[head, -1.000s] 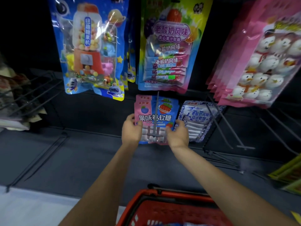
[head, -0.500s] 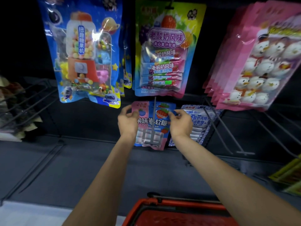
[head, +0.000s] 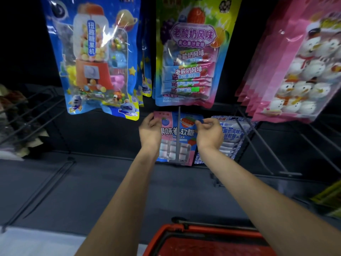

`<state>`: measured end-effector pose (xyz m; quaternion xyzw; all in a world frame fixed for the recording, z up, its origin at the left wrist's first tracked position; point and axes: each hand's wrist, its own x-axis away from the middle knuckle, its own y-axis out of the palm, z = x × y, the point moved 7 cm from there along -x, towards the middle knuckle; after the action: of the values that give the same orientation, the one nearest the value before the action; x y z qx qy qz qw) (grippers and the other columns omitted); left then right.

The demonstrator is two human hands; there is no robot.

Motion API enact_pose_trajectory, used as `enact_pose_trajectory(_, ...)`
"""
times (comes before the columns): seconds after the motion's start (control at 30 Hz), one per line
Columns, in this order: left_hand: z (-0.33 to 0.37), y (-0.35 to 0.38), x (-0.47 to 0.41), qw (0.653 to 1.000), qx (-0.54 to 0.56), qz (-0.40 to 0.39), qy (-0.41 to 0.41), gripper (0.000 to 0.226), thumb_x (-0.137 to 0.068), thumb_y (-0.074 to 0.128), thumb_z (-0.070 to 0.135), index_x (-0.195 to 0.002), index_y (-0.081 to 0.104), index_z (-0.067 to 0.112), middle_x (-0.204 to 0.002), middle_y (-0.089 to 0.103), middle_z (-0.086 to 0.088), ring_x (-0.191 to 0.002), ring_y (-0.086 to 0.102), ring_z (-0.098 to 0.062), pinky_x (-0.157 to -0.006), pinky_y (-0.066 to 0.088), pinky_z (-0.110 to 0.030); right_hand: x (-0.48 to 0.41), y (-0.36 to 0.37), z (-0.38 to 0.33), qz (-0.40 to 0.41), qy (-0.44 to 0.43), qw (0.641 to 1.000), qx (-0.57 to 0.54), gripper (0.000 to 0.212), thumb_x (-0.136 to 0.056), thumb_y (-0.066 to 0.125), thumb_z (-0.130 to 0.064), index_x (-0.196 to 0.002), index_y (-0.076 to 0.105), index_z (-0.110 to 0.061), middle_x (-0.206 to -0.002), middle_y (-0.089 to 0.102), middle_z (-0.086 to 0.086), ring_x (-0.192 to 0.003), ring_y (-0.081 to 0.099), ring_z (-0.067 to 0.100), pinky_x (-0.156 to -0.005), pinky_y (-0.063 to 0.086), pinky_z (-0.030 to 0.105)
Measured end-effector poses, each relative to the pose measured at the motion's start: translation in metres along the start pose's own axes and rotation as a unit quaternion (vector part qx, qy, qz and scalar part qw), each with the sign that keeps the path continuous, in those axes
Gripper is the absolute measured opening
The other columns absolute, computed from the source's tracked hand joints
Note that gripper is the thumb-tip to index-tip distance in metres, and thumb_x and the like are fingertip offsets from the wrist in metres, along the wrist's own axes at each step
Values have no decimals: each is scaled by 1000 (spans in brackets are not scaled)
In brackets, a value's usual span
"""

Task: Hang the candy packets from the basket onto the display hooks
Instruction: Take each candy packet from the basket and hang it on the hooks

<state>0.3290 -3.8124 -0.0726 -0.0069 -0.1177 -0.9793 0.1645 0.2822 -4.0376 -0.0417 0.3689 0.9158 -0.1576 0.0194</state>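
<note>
Since they rose, left hand [head: 150, 133] and right hand [head: 210, 134] pinch the packet [head: 186, 133] by its top corners.

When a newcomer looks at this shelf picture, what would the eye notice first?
Probably the centre, where the left hand and right hand hold the top corners of a pink-and-blue candy packet. A big blue gumball-machine packet hangs upper left, and pink snowman packets hang upper right.
</note>
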Motion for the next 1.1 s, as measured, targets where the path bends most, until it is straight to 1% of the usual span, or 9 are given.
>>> enact_pose_trajectory(0.17, 0, -1, -2, 999, -34, -1, 8, 48, -100, 54, 0, -147, 54, 12, -101, 74, 6, -123, 66, -33, -114, 45, -52, 3, -2, 3, -6, -11, 1000, -9, 24, -94, 77, -31, -102, 57, -19, -74, 66, -12, -78, 66, 18, -72, 50, 34)
enact_pose_trajectory(0.4, -1, -8, 1, 998, -66, -7, 18, 51, -96, 57, 1, -146, 55, 14, -110, 78, -1, -118, 68, -38, -108, 50, -57, 15, -2, 6, -40, -19, 999, -10, 32, -94, 77, -27, -105, 48, -18, -84, 72, -8, -79, 68, 19, -69, 52, 36)
enact_pose_trajectory(0.53, 6, -14, 12, 995, -91, -34, 28, 54, -97, 58, 2, -149, 51, 15, -111, 76, -1, -108, 72, -25, -102, 56, -51, 27, -2, 6, -70, -18, 997, -12, 33, -92, 80, -28, -104, 51, -19, -88, 71, -6, -81, 68, 13, -71, 53, 36)
enact_pose_trajectory(0.67, 11, -19, 31, 984, -162, -62, 37, 54, -95, 56, 1, -147, 52, 14, -109, 73, -4, -101, 72, -27, -95, 58, -41, 47, -7, 5, -111, -49, 993, 5, 30, -90, 81, -24, -105, 56, -18, -93, 68, -5, -88, 69, 15, -79, 56, 35)
enact_pose_trajectory(0.77, 15, -21, 60, 965, -232, -103, 66, 53, -93, 54, -5, -144, 54, 9, -99, 66, 1, -86, 64, -20, -83, 52, -32, 67, -13, 3, -173, -88, 979, 61, 31, -90, 81, -20, -114, 61, -19, -108, 67, -4, -97, 66, 14, -87, 55, 34)
enact_pose_trajectory(0.87, 16, -23, 99, 935, -297, -170, 88, 57, -89, 55, -7, -143, 55, 11, -106, 66, 2, -84, 63, -9, -75, 52, -22, 91, -30, -2, -229, -140, 954, 133, 38, -89, 80, -23, -123, 62, -23, -121, 62, -5, -109, 59, 12, -92, 48, 28)
enact_pose_trajectory(0.9, 16, -26, 110, 922, -334, -172, 98, 54, -89, 58, 2, -141, 58, 16, -109, 69, 3, -86, 65, -8, -77, 53, -22, 100, -39, -4, -248, -152, 946, 144, 42, -89, 80, -24, -127, 61, -25, -123, 60, -7, -107, 55, 8, -88, 44, 22)
enact_pose_trajectory(0.97, 17, -36, 134, 894, -400, -172, 108, 46, -88, 62, 28, -134, 62, 27, -116, 72, 8, -100, 69, -11, -89, 57, -34, 119, -57, -9, -283, -185, 928, 157, 53, -89, 80, -28, -138, 58, -29, -132, 58, -9, -109, 51, 3, -85, 38, 13)
enact_pose_trajectory(1.1, 17, -46, 179, 818, -519, -208, 134, 53, -95, 66, 35, -146, 54, 30, -139, 60, 4, -128, 59, -18, -104, 50, -43, 148, -87, -11, -343, -222, 888, 210, 76, -92, 76, -41, -158, 37, -31, -158, 40, -12, -141, 41, 6, -107, 36, 22)
